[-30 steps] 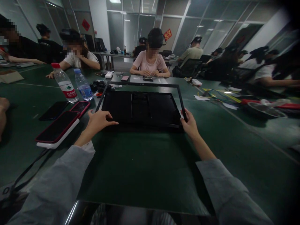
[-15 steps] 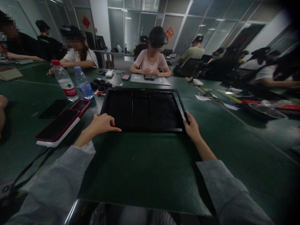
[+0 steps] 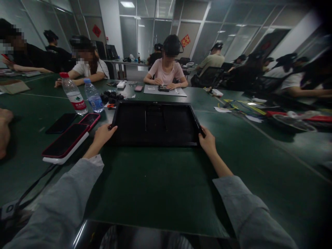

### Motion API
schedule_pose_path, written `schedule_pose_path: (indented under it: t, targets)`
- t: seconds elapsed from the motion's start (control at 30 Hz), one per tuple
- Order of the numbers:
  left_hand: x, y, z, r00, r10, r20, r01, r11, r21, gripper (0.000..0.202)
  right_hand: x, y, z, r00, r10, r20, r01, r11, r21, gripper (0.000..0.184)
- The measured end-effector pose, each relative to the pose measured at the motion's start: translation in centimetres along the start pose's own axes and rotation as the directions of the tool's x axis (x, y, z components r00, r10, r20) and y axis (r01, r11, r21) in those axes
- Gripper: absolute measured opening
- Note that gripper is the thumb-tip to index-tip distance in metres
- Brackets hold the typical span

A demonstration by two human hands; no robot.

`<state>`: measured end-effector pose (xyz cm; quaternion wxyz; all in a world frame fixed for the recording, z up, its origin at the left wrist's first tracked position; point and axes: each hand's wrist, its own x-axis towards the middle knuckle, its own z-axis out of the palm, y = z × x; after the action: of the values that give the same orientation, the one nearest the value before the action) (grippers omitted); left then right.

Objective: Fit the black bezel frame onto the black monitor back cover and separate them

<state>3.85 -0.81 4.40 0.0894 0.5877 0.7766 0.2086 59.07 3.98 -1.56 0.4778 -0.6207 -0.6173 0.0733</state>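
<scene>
A black monitor casing (image 3: 129, 121), a wide shallow shell with a raised frame round its rim, lies on the green table (image 3: 155, 186) in front of me. Its inside faces up, and two thin lines run down the middle of it. My left hand (image 3: 103, 133) grips the left side, thumb over the rim. On the right side near the front corner, my right hand (image 3: 207, 140) is closed round the edge. The fingers under the casing are hidden on both sides.
Left of the casing lie a red-edged phone (image 3: 66, 140) on a white block and a dark phone (image 3: 61, 123). Two water bottles (image 3: 75, 98) stand behind them. Another person's hand (image 3: 3, 129) rests at the far left. Cables (image 3: 241, 106) lie at right. Several people sit around.
My left hand has slid from the front left corner back to the left side. The light gap along the casing's right side has closed, and the right hand has shifted slightly left.
</scene>
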Motion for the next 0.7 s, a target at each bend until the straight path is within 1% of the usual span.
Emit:
schedule_pose_path:
  t: [0.07, 0.17, 0.23, 0.4, 0.57, 0.7]
  targets:
    - [0.1, -0.2, 0.0, 1.000, 0.020, 0.005, -0.020, 1.000, 0.012, 0.058, -0.1, -0.4, 0.0, 1.000, 0.002, -0.014, -0.002, 0.999, -0.033, 0.061]
    - [-0.3, 0.1, 0.0, 0.996, 0.060, -0.059, -0.054, 0.993, 0.102, 0.058, -0.3, -0.9, -0.2, 1.000, 0.006, -0.027, -0.009, 0.996, -0.091, 0.062]
    - [-0.5, 0.5, 0.0, 0.995, 0.070, -0.076, -0.057, 0.985, 0.162, 0.060, -0.4, -1.2, -0.2, 0.999, 0.017, -0.032, -0.021, 0.993, -0.119, 0.062]
    - [-0.5, 0.7, 0.2, 0.991, 0.088, -0.097, -0.063, 0.970, 0.237, 0.063, -0.4, -1.7, -0.2, 0.999, 0.035, -0.022, -0.037, 0.991, -0.131, 0.063]
    - [-0.1, 0.3, 0.2, 0.993, 0.068, -0.092, -0.047, 0.975, 0.218, 0.061, -0.4, -1.4, 0.0, 1.000, 0.012, -0.004, -0.012, 0.993, -0.116, 0.062]
    - [0.4, -0.3, 0.5, 0.993, 0.064, -0.097, -0.050, 0.990, 0.135, 0.057, -0.3, -0.9, 0.3, 1.000, -0.001, 0.006, 0.001, 0.998, -0.057, 0.060]
